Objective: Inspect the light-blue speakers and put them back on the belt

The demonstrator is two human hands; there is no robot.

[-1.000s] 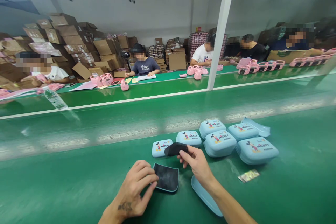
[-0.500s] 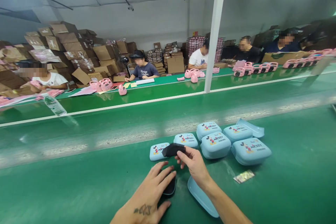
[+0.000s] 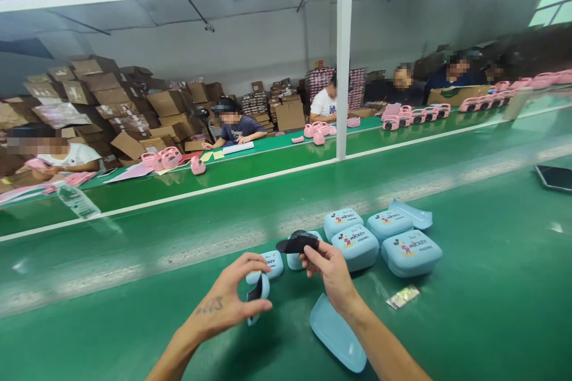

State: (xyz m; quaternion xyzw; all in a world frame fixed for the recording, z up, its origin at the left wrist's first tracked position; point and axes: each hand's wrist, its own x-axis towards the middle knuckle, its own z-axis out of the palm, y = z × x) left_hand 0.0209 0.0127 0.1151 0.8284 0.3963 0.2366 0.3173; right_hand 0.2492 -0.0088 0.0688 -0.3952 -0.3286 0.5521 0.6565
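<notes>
Between the fingers and thumb of my left hand (image 3: pixel 227 294) is a small light-blue case piece (image 3: pixel 258 294) with a black inner face, tilted on its edge. My right hand (image 3: pixel 328 271) pinches a thin, curved black piece (image 3: pixel 297 242) by its right end, above the green surface. Below my right hand lies a light-blue tray-shaped shell (image 3: pixel 338 333). Small blue printed cases (image 3: pixel 273 264) lie behind my hands, one partly hidden by the black piece. Larger blue printed cases (image 3: pixel 355 246) are grouped to the right.
A shiny packet (image 3: pixel 403 296) lies right of the blue shell. A dark phone-like device (image 3: pixel 554 177) is at the right edge. Across the belt, several people sit with pink items (image 3: pixel 168 158); a clear bottle (image 3: pixel 78 199) lies at left. Cartons (image 3: pixel 93 89) are stacked behind.
My left hand has moved left and raised the black-lined blue piece that lay beneath it. My right hand still holds the black piece. The camera view has shifted to the right.
</notes>
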